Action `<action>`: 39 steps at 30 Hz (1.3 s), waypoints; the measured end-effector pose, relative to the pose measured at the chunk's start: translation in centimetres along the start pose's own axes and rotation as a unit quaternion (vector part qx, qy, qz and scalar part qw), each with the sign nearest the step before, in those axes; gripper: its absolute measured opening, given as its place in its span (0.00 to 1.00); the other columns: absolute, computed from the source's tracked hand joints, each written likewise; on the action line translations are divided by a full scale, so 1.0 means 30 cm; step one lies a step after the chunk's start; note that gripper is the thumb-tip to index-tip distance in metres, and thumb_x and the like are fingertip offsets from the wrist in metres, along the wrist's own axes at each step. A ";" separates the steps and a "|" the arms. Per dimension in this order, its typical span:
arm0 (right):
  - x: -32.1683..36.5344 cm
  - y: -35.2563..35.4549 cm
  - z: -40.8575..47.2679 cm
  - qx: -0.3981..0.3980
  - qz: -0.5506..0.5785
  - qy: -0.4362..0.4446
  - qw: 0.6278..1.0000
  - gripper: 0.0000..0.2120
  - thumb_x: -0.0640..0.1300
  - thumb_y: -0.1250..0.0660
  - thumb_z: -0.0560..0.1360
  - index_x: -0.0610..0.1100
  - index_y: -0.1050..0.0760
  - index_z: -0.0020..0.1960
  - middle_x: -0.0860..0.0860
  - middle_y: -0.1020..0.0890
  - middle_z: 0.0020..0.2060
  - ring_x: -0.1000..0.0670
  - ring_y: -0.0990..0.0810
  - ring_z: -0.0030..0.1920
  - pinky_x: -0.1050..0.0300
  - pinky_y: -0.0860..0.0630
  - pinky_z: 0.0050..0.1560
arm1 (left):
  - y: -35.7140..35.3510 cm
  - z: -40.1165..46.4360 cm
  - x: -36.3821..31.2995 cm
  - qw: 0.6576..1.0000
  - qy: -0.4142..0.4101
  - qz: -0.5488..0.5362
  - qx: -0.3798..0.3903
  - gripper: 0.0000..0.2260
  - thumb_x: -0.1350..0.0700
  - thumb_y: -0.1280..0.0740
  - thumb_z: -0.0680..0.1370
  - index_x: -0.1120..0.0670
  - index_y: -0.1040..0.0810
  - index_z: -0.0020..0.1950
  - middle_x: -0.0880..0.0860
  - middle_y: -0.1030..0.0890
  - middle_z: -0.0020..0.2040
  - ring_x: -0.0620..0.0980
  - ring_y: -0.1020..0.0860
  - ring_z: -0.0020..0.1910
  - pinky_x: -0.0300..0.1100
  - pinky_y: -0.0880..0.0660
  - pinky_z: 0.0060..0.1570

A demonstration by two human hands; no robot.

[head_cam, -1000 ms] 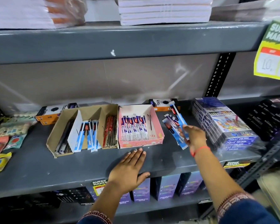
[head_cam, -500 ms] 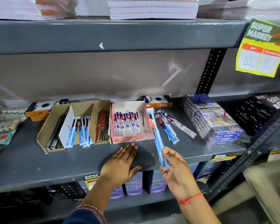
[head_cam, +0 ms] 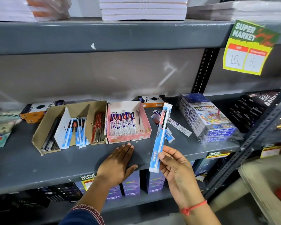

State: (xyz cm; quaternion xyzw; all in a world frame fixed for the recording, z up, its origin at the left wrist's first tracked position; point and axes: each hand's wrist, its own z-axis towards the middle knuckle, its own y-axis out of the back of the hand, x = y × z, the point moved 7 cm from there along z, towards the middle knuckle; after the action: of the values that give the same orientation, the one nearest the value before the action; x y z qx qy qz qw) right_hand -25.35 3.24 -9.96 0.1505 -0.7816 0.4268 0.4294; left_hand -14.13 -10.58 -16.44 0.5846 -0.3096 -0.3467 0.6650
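My right hand (head_cam: pixel 177 169) pinches the lower end of a long blue-and-white pen packet (head_cam: pixel 160 138), held upright in front of the grey shelf (head_cam: pixel 39 169). Flat on the shelf's front edge rests my left hand (head_cam: pixel 118 163), fingers straight, just before a pink box (head_cam: pixel 128 137) with several pen packets inside. A few loose pen packets (head_cam: pixel 177 125) lie on the shelf behind the held one. Left of the pink box stands a brown cardboard tray (head_cam: pixel 39 137) with divided rows of pens.
A wrapped stack of colour-pencil boxes (head_cam: pixel 206 117) sits at the right, dark packs (head_cam: pixel 253 109) beyond it. Orange-and-black boxes (head_cam: pixel 37 109) stand at the back. A yellow price sign (head_cam: pixel 248 47) hangs from the upper shelf. Purple boxes (head_cam: pixel 131 184) fill the shelf below.
My right hand lifted one pen packet off the loose pile and drew it back toward me, then tipped it more upright. My left hand stayed flat on the shelf edge.
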 end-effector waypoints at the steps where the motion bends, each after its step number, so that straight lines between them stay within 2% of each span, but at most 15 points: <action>1: 0.001 0.001 0.000 0.001 -0.004 0.001 1.000 0.10 0.28 0.36 0.71 0.40 0.21 0.41 0.51 0.14 0.30 0.55 0.17 0.30 0.67 0.21 0.31 | 0.000 0.000 0.000 1.000 -0.001 0.002 -0.001 0.33 0.38 0.59 0.80 0.60 0.26 0.64 0.57 0.22 0.62 0.54 0.24 0.59 0.51 0.27 0.56; 12: 0.042 -0.004 -0.015 0.020 -0.074 0.042 0.996 0.10 0.29 0.34 0.70 0.42 0.20 0.40 0.52 0.15 0.29 0.55 0.19 0.31 0.64 0.25 0.36 | -0.016 0.005 0.013 1.000 0.004 -0.006 0.013 0.34 0.38 0.58 0.80 0.61 0.29 0.66 0.58 0.25 0.64 0.55 0.26 0.62 0.54 0.29 0.58; 18: 0.061 -0.009 -0.021 0.044 -0.094 0.051 0.993 0.10 0.29 0.34 0.70 0.42 0.20 0.39 0.53 0.15 0.28 0.57 0.19 0.30 0.66 0.24 0.34 | -0.012 -0.001 0.011 1.000 0.014 -0.013 0.009 0.34 0.37 0.59 0.80 0.61 0.30 0.67 0.58 0.25 0.65 0.56 0.27 0.63 0.53 0.32 0.59; 24: 0.036 -0.077 -0.008 0.090 -0.102 0.034 0.990 0.12 0.27 0.35 0.71 0.42 0.21 0.39 0.53 0.15 0.27 0.58 0.19 0.27 0.69 0.24 0.28 | 0.004 -0.060 0.037 0.997 0.064 -0.040 0.010 0.33 0.39 0.59 0.80 0.61 0.26 0.64 0.57 0.22 0.62 0.55 0.24 0.60 0.51 0.31 0.58; 28: -0.035 -0.175 0.003 0.125 -0.125 0.003 0.984 0.11 0.27 0.35 0.71 0.42 0.21 0.39 0.53 0.16 0.25 0.58 0.19 0.26 0.68 0.25 0.28 | 0.004 -0.167 0.155 0.992 0.118 -0.044 0.014 0.34 0.40 0.61 0.80 0.61 0.24 0.61 0.57 0.21 0.60 0.54 0.23 0.58 0.51 0.28 0.56; 31: -0.107 -0.241 0.023 0.131 -0.163 -0.011 0.978 0.11 0.29 0.33 0.71 0.43 0.21 0.38 0.54 0.16 0.25 0.54 0.22 0.30 0.64 0.27 0.33 | 0.018 -0.261 0.268 0.988 0.148 -0.035 0.012 0.35 0.40 0.60 0.80 0.62 0.23 0.60 0.58 0.20 0.58 0.55 0.22 0.56 0.53 0.25 0.52; 33: -0.167 -0.298 0.033 0.135 -0.183 -0.022 0.973 0.10 0.29 0.33 0.71 0.44 0.21 0.38 0.55 0.17 0.25 0.57 0.22 0.28 0.67 0.26 0.31 | 0.031 -0.327 0.356 0.983 0.179 -0.032 0.011 0.36 0.39 0.61 0.80 0.62 0.22 0.59 0.59 0.20 0.57 0.55 0.21 0.55 0.52 0.24 0.51; 36: -0.249 -0.382 0.057 0.126 -0.209 -0.026 0.969 0.13 0.28 0.34 0.71 0.44 0.23 0.37 0.55 0.18 0.25 0.59 0.23 0.26 0.71 0.28 0.26 | 0.051 -0.409 0.480 0.976 0.211 -0.044 -0.023 0.42 0.34 0.66 0.76 0.62 0.27 0.64 0.59 0.24 0.63 0.56 0.26 0.62 0.49 0.32 0.61; 39: -0.323 -0.480 0.098 0.126 -0.249 -0.023 0.960 0.13 0.26 0.36 0.71 0.43 0.24 0.38 0.48 0.20 0.31 0.57 0.23 0.28 0.71 0.28 0.27 | 0.049 -0.478 0.594 0.968 0.236 -0.068 -0.058 0.51 0.29 0.73 0.68 0.60 0.35 0.70 0.58 0.33 0.70 0.54 0.36 0.70 0.44 0.46 0.68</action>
State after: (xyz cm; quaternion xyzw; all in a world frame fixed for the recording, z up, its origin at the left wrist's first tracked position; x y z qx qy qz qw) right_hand -12.61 -8.88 -10.74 0.4027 -0.6689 0.3978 0.4818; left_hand 7.87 -17.07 -16.66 0.6301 -0.0834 -0.2606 0.7267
